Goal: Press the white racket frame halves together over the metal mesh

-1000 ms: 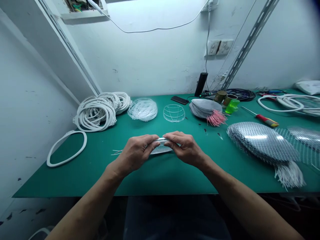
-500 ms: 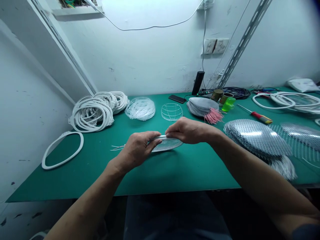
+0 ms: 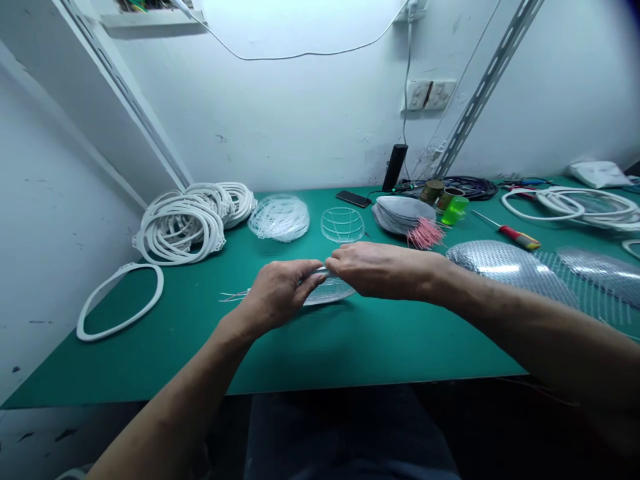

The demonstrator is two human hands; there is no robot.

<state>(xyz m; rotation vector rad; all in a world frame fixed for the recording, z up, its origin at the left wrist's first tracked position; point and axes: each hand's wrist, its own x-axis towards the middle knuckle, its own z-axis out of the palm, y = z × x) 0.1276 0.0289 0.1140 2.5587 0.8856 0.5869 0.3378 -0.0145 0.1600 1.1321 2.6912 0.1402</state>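
Note:
An oval panel (image 3: pixel 331 292) with a pale rim and a silvery, finely patterned face is tilted up off the green tabletop between my hands. My left hand (image 3: pixel 281 293) pinches its upper rim between thumb and fingers. Thin white and reddish wires (image 3: pixel 233 296) stick out to the left from behind that hand. My right hand (image 3: pixel 373 268) is closed at the same rim, its fingertips close beside my left fingertips. What exactly the right fingers grip is hidden under the hand.
White oval rings (image 3: pixel 183 227) are heaped at the back left; a single ring (image 3: pixel 155 293) lies nearer. Behind my hands are clear plastic pieces (image 3: pixel 280 217), a wire grid (image 3: pixel 343 225) and grey discs (image 3: pixel 405 208) with pink wires. A screwdriver (image 3: pixel 517 235) and silvery bubble sheets (image 3: pixel 500 263) lie right.
My right hand has slid left along the rim toward my left hand and turned over more. Its forearm now covers the white wire bundle on the right. The left hand keeps its hold.

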